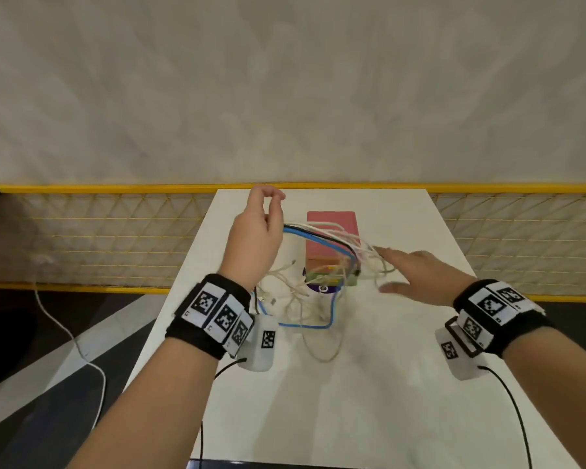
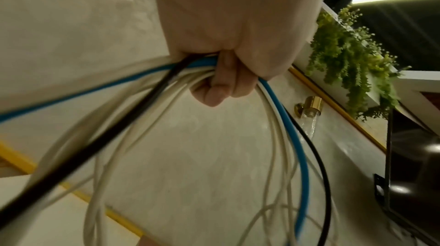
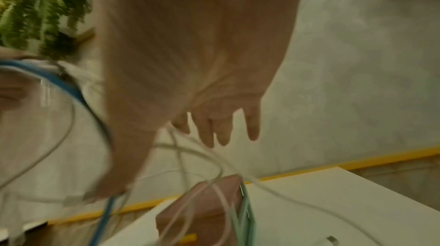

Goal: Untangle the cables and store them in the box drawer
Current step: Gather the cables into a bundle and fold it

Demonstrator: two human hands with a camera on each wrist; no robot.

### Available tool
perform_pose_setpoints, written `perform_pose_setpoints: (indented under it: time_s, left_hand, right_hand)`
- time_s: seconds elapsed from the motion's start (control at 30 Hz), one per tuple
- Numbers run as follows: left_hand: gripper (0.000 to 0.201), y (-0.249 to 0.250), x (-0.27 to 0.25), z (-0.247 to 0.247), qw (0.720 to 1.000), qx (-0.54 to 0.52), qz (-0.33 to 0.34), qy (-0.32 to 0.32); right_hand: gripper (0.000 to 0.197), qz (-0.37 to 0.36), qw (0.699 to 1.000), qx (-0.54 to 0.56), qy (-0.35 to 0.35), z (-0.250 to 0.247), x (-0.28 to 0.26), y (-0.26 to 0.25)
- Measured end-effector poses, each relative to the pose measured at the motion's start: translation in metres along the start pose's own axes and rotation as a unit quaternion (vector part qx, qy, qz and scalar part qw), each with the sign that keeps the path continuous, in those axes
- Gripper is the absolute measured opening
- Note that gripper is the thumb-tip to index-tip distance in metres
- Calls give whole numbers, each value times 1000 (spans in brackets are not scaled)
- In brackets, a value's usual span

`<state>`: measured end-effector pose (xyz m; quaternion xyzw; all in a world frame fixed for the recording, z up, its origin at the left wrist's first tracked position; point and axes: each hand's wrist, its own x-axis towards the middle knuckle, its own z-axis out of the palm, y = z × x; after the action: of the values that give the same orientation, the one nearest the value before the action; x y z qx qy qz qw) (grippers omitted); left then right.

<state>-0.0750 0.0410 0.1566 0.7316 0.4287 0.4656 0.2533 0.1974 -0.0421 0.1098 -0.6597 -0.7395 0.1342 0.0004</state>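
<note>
Over the white table (image 1: 369, 384), head view: the left hand (image 1: 256, 231) is gripping a bundle of cables (image 1: 318, 233) (blue, black, several white) and lifting it above the pink box (image 1: 332, 236). Loose ends are trailing onto the table in front of the box, still crossing one another. The right hand (image 1: 416, 277) is reaching flat, fingers spread, toward the white strands at the box's right side; it is holding nothing. At the box front a drawer looks pulled out, though detail is too blurred to confirm.

Left wrist view: fingers (image 2: 215, 90) are curling round the blue cable (image 2: 302, 156), black cable (image 2: 95, 144) and white loops, which are hanging down in tangled arcs.

Right wrist view: the right hand's fingers (image 3: 223, 129) are hanging straight, just above white strands draped over the box (image 3: 202, 218); touching or not, I cannot tell.

Judgement: early stage. Cables are gathered but not separated; none is seen stored. Untangling and stowing are both remaining.
</note>
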Motion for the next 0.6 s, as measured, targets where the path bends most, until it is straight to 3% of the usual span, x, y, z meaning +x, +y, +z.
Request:
perform_pose_setpoints:
  time_s: [0.07,0.1,0.17,0.23,0.3,0.37,0.47,0.6]
  left_hand:
    - [15,0,4,-3,1000,11,5,-3]
    - [16,2,4,-1,1000,19,11,-14]
    - [17,11,0,8,998,31,24,-45]
    - [17,22,-4,17,997,21,36,-66]
    - [15,28,-4,17,998,-10,37,-53]
    - [13,23,2,8,998,-60,26,-12]
    - [13,0,5,-2,998,-58,-12,2]
    - [17,-23,-2,-1,988,116,-80,-65]
  right_hand:
    - [107,-7,994,106,29,-4,-5,-6]
    - [109,-38,980,181,79,-10,-7,-19]
    - [97,-121,929,310,165,-20,-1,-55]
    - [72,-165,901,362,171,-21,13,-85]
    - [36,-153,909,350,168,-14,27,-95]
    - [16,-119,928,314,162,-6,32,-86]
    - [12,-109,944,289,119,-7,29,-73]
    - [13,-108,961,214,134,-20,33,-73]
